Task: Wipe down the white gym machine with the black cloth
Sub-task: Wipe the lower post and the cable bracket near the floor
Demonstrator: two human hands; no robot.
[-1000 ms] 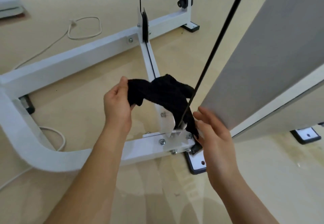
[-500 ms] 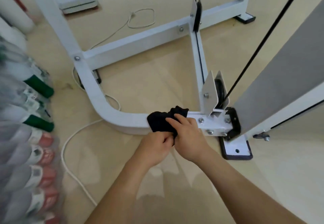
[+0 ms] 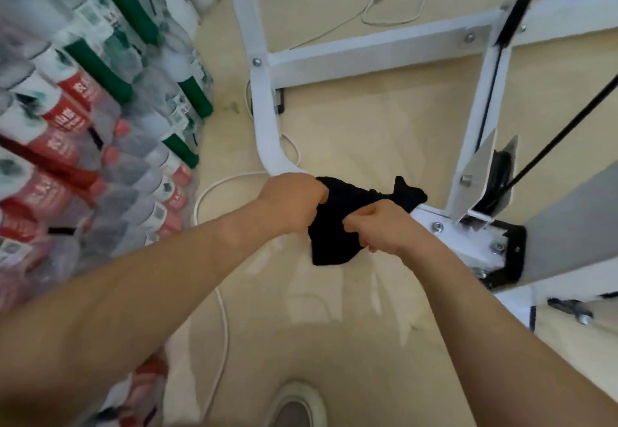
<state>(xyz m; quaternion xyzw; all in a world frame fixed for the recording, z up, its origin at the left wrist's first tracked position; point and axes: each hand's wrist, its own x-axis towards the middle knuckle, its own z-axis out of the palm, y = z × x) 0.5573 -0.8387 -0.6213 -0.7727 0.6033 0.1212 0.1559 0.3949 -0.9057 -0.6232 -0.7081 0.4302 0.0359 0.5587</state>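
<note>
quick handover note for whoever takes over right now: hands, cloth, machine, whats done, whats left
Left hand: grips the left end of the black cloth.
Right hand: pinches the cloth's right part.
Cloth: draped over the low base tube of the white gym machine, just left of the bolted corner bracket.
Done: the surface does not show which parts are wiped.
Left: likely rub along this tube, then the rest of the frame and the pulley plates.
</note>
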